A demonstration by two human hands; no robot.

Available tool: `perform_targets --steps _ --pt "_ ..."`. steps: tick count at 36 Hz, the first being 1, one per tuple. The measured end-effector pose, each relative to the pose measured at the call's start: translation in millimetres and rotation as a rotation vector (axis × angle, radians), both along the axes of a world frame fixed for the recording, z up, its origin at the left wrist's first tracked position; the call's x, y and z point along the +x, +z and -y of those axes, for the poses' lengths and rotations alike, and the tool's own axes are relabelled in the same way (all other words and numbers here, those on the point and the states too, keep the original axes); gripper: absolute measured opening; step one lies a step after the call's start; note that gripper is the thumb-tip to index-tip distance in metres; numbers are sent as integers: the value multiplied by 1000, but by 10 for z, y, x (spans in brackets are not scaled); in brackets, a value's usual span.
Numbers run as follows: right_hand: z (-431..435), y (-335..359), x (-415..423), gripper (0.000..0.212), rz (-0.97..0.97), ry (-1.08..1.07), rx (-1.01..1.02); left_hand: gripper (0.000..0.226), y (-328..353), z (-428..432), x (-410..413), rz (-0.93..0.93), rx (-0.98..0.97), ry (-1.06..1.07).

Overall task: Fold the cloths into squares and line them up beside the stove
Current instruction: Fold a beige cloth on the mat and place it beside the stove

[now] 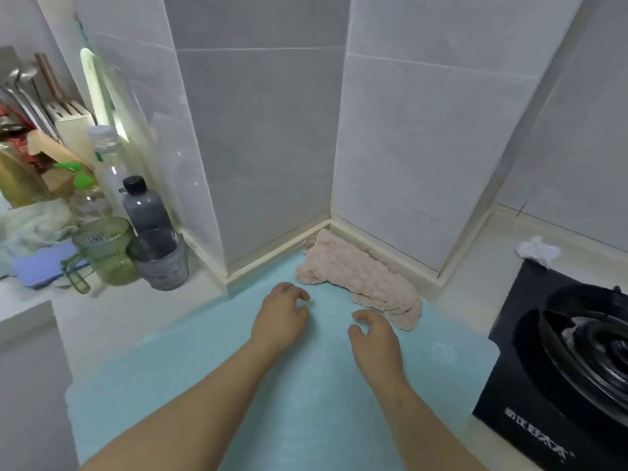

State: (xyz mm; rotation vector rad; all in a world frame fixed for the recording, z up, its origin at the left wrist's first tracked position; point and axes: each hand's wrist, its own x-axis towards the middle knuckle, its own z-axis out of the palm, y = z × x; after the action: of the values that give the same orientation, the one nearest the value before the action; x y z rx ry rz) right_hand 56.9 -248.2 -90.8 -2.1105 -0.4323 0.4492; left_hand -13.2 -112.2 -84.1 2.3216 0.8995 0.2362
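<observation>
Where pink cloth [356,277] hugs wall [401,164], left hand [282,312], right hand [375,336] curl nearby.

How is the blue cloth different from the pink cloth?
The blue cloth is spread flat; the pink cloth is bunched and wrinkly. The blue cloth looks smooth; the pink cloth looks fluffy. The blue cloth covers far more counter than the pink cloth, tucked against the wall. Both lie on the counter, and neither is folded into a square yet.
</observation>
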Motion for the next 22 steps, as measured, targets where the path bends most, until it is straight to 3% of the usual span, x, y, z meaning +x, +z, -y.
perform_targets --steps 9,16,22 --pt "-643 -244 -161 33 87 -333 -75 39 -344 -795 452 -55 145 -438" --pt "-939 -423 -339 35 185 -607 -142 31 -460 -966 535 8 179 -506" --pt "-995 -432 -371 35 260 -672 -201 20 -509 -1030 601 73 210 -532"
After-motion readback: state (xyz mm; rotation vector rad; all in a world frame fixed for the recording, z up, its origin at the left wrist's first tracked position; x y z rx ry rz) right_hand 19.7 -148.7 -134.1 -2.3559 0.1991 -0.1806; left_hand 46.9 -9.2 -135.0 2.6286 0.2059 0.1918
